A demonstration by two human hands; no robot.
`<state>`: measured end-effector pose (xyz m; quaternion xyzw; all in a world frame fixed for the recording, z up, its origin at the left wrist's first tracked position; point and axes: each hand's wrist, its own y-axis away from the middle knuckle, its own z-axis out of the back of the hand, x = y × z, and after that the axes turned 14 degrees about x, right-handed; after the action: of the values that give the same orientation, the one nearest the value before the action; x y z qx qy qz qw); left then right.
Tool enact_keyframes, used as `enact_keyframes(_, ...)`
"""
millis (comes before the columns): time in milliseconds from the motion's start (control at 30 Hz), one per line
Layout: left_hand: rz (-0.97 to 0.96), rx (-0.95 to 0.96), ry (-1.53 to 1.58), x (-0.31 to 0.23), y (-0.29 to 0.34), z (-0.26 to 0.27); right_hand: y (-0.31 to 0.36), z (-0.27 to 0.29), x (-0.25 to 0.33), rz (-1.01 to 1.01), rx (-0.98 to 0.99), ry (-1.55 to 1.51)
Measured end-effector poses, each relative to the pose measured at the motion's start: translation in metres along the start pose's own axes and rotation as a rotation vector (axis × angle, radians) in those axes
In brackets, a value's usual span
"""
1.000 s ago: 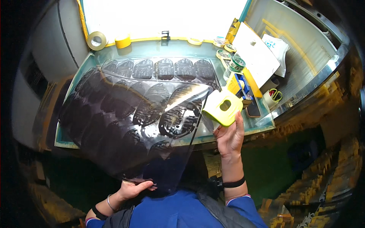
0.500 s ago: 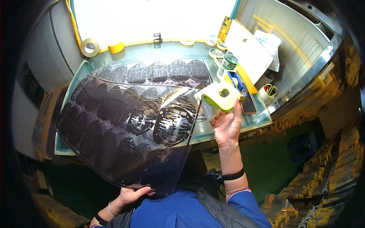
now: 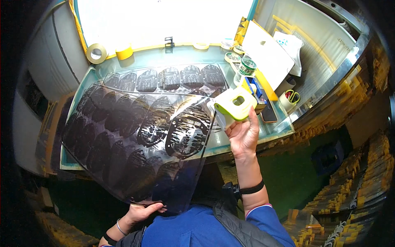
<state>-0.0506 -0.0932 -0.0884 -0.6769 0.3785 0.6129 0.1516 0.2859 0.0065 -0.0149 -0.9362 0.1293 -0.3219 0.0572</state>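
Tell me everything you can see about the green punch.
The punch has a pale top with a rounded opening and bright yellow-green edges; it looks like plastic. The right hand holds it tilted, thumb on its near right edge, at the upper right corner of the film. Whether it grips the film is unclear.

Dark characters (image 3: 342, 45) on the grey panel (image 3: 325, 51), blue print (image 3: 283, 42) on the white bag (image 3: 293, 52)

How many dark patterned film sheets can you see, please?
2 that I can distinguish: the raised film in the left hand, and the lower film on the table; others may be hidden beneath.
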Motion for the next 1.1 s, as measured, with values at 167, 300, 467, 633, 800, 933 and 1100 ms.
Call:
enact_keyframes(167, 0.003, -0.018, 0.017, 0.001, 0.005, 0.003, -0.002, 0.015, 0.001, -0.033, -0.038, 0.193)
enact_keyframes(300, -0.018, -0.026, 0.087, -0.002, 0.005, 0.000, 0.007, 0.000, -0.004, -0.004, 0.042, 0.141)
enact_keyframes(467, -0.082, -0.054, 0.161, -0.014, -0.009, -0.007, 0.040, -0.004, -0.019, -0.087, 0.069, 0.084)
enact_keyframes(633, -0.107, -0.065, 0.169, -0.018, -0.016, -0.012, 0.055, -0.004, -0.022, -0.105, 0.125, 0.055)
enact_keyframes(800, -0.119, -0.067, 0.150, -0.022, -0.022, -0.016, 0.055, -0.008, -0.024, -0.101, 0.107, 0.037)
enact_keyframes(933, -0.140, -0.060, 0.168, -0.021, -0.022, -0.017, 0.055, -0.009, -0.026, -0.099, 0.117, 0.031)
enact_keyframes(1100, -0.137, -0.056, 0.193, -0.022, -0.022, -0.017, 0.055, -0.011, -0.027, -0.102, 0.106, 0.036)
